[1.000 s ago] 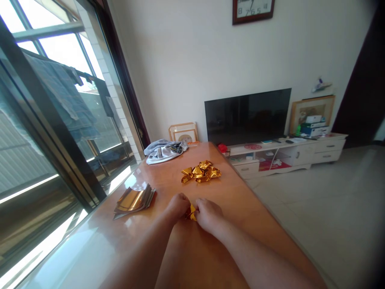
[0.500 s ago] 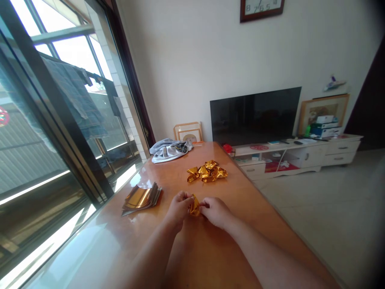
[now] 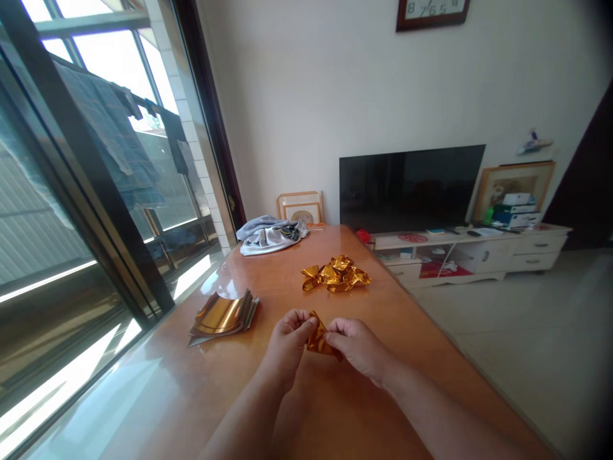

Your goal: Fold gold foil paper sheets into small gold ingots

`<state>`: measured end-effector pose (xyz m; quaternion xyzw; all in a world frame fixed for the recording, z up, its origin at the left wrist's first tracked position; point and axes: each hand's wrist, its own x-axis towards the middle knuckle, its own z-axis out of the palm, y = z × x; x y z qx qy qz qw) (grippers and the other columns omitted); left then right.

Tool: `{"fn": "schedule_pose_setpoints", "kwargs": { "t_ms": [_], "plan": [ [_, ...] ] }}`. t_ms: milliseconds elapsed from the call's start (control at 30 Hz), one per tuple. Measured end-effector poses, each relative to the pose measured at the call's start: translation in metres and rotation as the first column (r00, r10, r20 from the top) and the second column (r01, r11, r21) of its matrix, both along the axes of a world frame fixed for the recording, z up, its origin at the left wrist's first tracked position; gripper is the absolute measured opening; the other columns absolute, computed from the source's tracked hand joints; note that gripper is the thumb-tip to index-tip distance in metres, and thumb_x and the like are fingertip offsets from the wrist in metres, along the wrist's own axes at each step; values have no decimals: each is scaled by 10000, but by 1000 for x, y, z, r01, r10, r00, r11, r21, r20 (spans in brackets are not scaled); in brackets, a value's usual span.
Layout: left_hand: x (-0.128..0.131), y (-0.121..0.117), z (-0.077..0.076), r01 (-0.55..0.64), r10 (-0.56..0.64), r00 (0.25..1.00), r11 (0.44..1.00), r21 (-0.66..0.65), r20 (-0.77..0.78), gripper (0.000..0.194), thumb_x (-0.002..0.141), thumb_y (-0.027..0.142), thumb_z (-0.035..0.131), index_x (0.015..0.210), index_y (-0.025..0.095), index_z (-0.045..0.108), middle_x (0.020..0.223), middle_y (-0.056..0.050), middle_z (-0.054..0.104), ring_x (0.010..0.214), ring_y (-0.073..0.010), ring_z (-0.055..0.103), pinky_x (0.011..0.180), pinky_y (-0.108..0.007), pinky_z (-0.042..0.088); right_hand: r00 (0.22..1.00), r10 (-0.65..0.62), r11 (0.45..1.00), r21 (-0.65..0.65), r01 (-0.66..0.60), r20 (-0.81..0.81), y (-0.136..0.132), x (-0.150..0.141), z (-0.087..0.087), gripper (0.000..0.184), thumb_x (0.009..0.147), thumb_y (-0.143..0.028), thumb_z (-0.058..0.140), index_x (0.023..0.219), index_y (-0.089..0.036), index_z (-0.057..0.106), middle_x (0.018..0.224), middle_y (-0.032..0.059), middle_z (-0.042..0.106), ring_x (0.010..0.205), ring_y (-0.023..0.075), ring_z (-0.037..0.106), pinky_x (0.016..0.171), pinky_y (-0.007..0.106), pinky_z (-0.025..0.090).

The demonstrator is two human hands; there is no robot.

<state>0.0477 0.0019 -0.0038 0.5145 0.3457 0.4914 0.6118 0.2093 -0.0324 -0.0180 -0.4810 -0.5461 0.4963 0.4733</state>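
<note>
In the head view, the left hand (image 3: 287, 348) is curling its fingers inward and pinching one side of a small folded piece of gold foil (image 3: 318, 337); the right hand (image 3: 357, 348) is gripping the opposite side between thumb and fingertips; neither hand is fully open, and both seem to be using only their fingertips, probably to keep fine control of the piece; the foil is sitting between the hands, apparently lifted just above the amber wooden table (image 3: 201, 383); a stack of gold-faced sheets (image 3: 223, 314) is lying near the left hand, its top sheet curling upward, and the sheets seem to be placed there for easy reach; a heap of crumpled gold foil (image 3: 336, 273) is lying farther along the table, ahead of the hands; a bunched grey cloth (image 3: 271, 235) is resting near the far end; a black television (image 3: 412, 188) is standing on a white cabinet (image 3: 469, 263) beyond the table; the fingers are hiding much of the held piece, so its exact folds are hard to make out; the heap's separate pieces are also hard to tell apart; a wall clock (image 3: 431, 9) is being cut off by the top edge of the view.
</note>
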Motion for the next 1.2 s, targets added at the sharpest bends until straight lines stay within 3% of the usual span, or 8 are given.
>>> {"fn": "schedule_pose_setpoints", "kwargs": {
  "t_ms": [233, 400, 533, 733, 933, 1200],
  "plan": [
    [1, -4, 6, 28, -28, 1000, 1000, -12, 6, 261, 761, 340, 781, 794, 150, 605, 688, 7, 615, 616, -105, 531, 596, -224, 410, 998, 48, 999, 6, -48, -43, -1, 1, 1, 260, 906, -399, 607, 765, -184, 575, 607, -43, 515, 547, 101, 442, 525, 228, 334],
    [4, -5, 6, -21, 21, 1000, 1000, 14, 23, 290, 752, 326, 788, 902, 167, 598, 752, 5, 637, 639, -116, 579, 611, -230, 451, 999, -9, 997, 78, 7, 32, -3, 2, 6, 329, 913, -454, 612, 728, -189, 546, 582, -43, 518, 531, 101, 439, 515, 229, 339],
    [6, -5, 2, -119, 119, 993, 982, 148, 9, 279, 789, 317, 750, 946, 199, 553, 815, 5, 640, 687, -129, 607, 664, -260, 499, 991, -99, 987, 132, 86, 95, -4, 2, 8, 347, 907, -484, 608, 724, -194, 550, 602, -32, 544, 545, 115, 472, 523, 238, 367],
    [5, -8, 1, -207, 295, 937, 900, 384, -187, 148, 840, 324, 689, 849, 192, 623, 777, -21, 656, 691, -145, 600, 667, -252, 480, 952, -221, 955, 243, 168, 213, -6, -2, 9, 350, 917, -486, 571, 713, -203, 580, 605, -17, 568, 562, 136, 494, 535, 252, 382],
    [7, -10, 4, -267, 312, 942, 919, 288, -121, 140, 778, 300, 746, 852, 187, 709, 793, -47, 717, 707, -178, 642, 669, -262, 488, 912, -284, 928, 323, 184, 297, -8, -6, 6, 339, 938, -454, 544, 715, -205, 595, 696, 32, 657, 651, 165, 560, 598, 260, 421],
    [5, -5, -5, -253, 306, 937, 926, 279, -166, 136, 795, 320, 740, 859, 200, 734, 820, -56, 741, 737, -195, 657, 704, -281, 482, 880, -312, 909, 381, 167, 359, -6, -5, -2, 281, 957, -396, 540, 755, -216, 615, 753, 34, 678, 709, 179, 593, 632, 263, 421]
  ]
}}
